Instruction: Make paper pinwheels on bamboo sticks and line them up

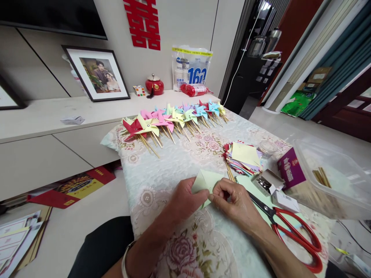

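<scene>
A pale green paper square [206, 180] with creases and cuts is held up above the floral tablecloth [150, 170]. My left hand [188, 195] grips its left side between thumb and fingers. On its right edge, my right hand [233, 197] pinches the paper with thumb and forefinger; whether anything small is also in that pinch is hidden. Red-handled scissors [275, 216] lie just right of my right hand. Beyond the hands, several finished paper pinwheels [176, 117] on wooden sticks lie in rows along the table's far edge.
A stack of coloured paper squares [245, 154] sits right of centre. Near it are a small box of metal fasteners [263, 183], a round clear container [267, 148] and a large plastic bin [327, 185] with sticks. A white cabinet ledge [43, 116] runs behind the table.
</scene>
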A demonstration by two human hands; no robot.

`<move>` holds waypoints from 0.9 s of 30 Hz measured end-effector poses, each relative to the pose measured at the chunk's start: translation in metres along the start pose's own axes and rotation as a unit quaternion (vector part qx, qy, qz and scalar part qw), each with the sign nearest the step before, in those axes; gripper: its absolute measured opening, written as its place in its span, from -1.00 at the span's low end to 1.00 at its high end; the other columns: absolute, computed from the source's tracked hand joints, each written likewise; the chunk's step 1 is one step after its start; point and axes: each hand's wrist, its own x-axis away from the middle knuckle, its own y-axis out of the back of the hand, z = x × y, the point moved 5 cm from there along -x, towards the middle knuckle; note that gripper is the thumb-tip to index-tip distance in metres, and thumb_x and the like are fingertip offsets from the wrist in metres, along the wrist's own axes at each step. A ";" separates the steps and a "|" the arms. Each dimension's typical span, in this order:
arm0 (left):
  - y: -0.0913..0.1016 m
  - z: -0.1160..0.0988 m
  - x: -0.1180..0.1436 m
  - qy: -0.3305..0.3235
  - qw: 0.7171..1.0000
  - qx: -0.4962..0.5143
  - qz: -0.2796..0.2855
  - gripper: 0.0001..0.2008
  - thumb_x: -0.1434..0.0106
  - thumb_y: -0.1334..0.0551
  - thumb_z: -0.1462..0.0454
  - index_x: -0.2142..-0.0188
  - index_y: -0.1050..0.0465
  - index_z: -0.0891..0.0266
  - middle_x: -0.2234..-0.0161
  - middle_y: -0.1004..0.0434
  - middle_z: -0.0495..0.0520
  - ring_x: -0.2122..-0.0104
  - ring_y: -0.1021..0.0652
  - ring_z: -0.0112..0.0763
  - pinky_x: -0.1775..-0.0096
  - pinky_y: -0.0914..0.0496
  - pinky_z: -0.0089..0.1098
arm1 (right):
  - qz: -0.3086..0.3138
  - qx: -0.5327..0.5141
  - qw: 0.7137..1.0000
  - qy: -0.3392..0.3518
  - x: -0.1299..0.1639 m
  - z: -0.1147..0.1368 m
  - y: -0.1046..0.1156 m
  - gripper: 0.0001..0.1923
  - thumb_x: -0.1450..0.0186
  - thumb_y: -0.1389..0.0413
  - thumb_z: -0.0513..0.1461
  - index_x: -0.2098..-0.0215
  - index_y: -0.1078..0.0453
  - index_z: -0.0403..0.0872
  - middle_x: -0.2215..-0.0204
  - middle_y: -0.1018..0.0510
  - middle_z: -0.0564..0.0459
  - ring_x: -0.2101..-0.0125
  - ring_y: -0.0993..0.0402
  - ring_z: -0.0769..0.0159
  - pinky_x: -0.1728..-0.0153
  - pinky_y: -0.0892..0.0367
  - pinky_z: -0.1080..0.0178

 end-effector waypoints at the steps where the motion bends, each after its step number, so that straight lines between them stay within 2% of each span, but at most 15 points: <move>1: 0.000 0.000 0.000 0.001 1.000 0.002 -0.001 -0.85 0.01 -0.23 0.21 0.47 -0.39 0.27 0.57 -0.27 -0.10 0.56 -0.22 -0.53 0.52 -0.12 -0.46 | 0.000 0.000 1.000 0.003 0.000 0.000 0.000 -0.74 -0.26 -0.13 -0.17 0.57 -0.28 -0.06 0.56 -0.32 0.15 0.52 -0.23 0.39 0.48 -0.10 0.31; 7: 0.000 -0.001 0.000 0.008 1.000 0.010 -0.003 -0.85 0.01 -0.23 0.21 0.50 -0.39 0.28 0.59 -0.27 -0.10 0.58 -0.22 -0.55 0.54 -0.13 -0.48 | -0.003 -0.006 1.000 0.012 0.000 0.000 -0.002 -0.73 -0.26 -0.14 -0.18 0.57 -0.28 -0.06 0.57 -0.31 0.15 0.52 -0.23 0.39 0.48 -0.09 0.31; 10: 0.001 -0.001 0.000 0.024 0.999 0.024 -0.007 -0.85 0.02 -0.25 0.22 0.48 -0.41 0.27 0.59 -0.32 -0.10 0.59 -0.27 -0.54 0.54 -0.23 -0.48 | -0.010 -0.022 1.000 0.009 0.002 0.001 0.000 -0.72 -0.27 -0.17 -0.15 0.56 -0.32 -0.07 0.57 -0.32 0.15 0.53 -0.22 0.39 0.49 -0.09 0.31; 12: 0.001 -0.001 0.001 0.033 0.999 0.036 -0.004 -0.84 0.03 -0.26 0.22 0.45 -0.44 0.28 0.58 -0.37 -0.08 0.58 -0.33 -0.51 0.52 -0.32 -0.46 | -0.039 -0.050 0.998 0.007 0.004 0.000 0.005 -0.70 -0.29 -0.18 -0.10 0.53 -0.36 -0.07 0.59 -0.30 0.16 0.55 -0.18 0.40 0.51 -0.08 0.31; 14: 0.002 -0.002 0.001 0.038 0.999 0.033 0.007 -0.83 0.02 -0.27 0.23 0.43 -0.47 0.28 0.56 -0.43 -0.05 0.57 -0.39 -0.47 0.50 -0.36 -0.44 | -0.100 -0.091 0.991 0.009 0.006 -0.002 0.015 -0.71 -0.31 -0.19 -0.06 0.47 -0.41 -0.06 0.61 -0.28 0.18 0.56 -0.16 0.40 0.52 -0.07 0.30; 16: 0.003 -0.001 0.002 0.044 0.999 0.020 0.021 -0.83 0.01 -0.27 0.24 0.41 -0.50 0.29 0.54 -0.47 -0.02 0.55 -0.41 -0.46 0.50 -0.36 -0.45 | -0.158 -0.129 0.979 0.008 0.007 -0.007 0.025 -0.76 -0.30 -0.20 -0.05 0.35 -0.48 -0.05 0.55 -0.33 0.16 0.52 -0.22 0.38 0.48 -0.13 0.30; 18: 0.004 0.001 0.002 0.045 0.998 0.007 0.041 -0.83 -0.01 -0.27 0.24 0.40 -0.51 0.30 0.52 -0.49 -0.01 0.54 -0.42 -0.45 0.50 -0.36 -0.45 | -0.173 -0.165 0.971 -0.003 0.004 -0.012 0.030 -0.73 -0.27 -0.24 -0.05 0.17 -0.50 -0.03 0.41 -0.45 0.10 0.41 -0.34 0.33 0.39 -0.22 0.28; 21: 0.002 0.004 0.002 0.042 0.995 -0.001 0.086 -0.82 -0.04 -0.27 0.25 0.35 -0.51 0.29 0.49 -0.50 -0.02 0.53 -0.43 -0.45 0.48 -0.35 -0.44 | -0.082 -0.241 0.966 -0.038 -0.003 -0.019 0.023 -0.54 -0.24 -0.27 -0.03 -0.04 -0.44 -0.03 0.26 -0.51 0.04 0.29 -0.42 0.26 0.28 -0.29 0.24; 24: 0.001 0.004 0.003 0.029 0.991 0.009 0.128 -0.81 -0.04 -0.27 0.28 0.30 -0.46 0.27 0.50 -0.45 -0.07 0.54 -0.40 -0.49 0.46 -0.29 -0.46 | 0.029 -0.310 0.947 -0.085 -0.005 -0.021 0.009 -0.43 -0.24 -0.28 -0.02 -0.14 -0.37 -0.05 0.38 -0.47 0.10 0.39 -0.40 0.32 0.38 -0.27 0.27; 27: 0.000 -0.001 0.005 0.018 0.988 -0.012 0.150 -0.75 -0.04 -0.27 0.33 0.23 -0.39 0.25 0.48 -0.40 -0.12 0.53 -0.37 -0.51 0.46 -0.24 -0.46 | 0.088 -0.336 0.930 -0.117 -0.001 -0.020 0.002 -0.35 -0.19 -0.32 -0.04 -0.19 -0.32 -0.02 0.43 -0.45 0.13 0.45 -0.40 0.33 0.46 -0.22 0.29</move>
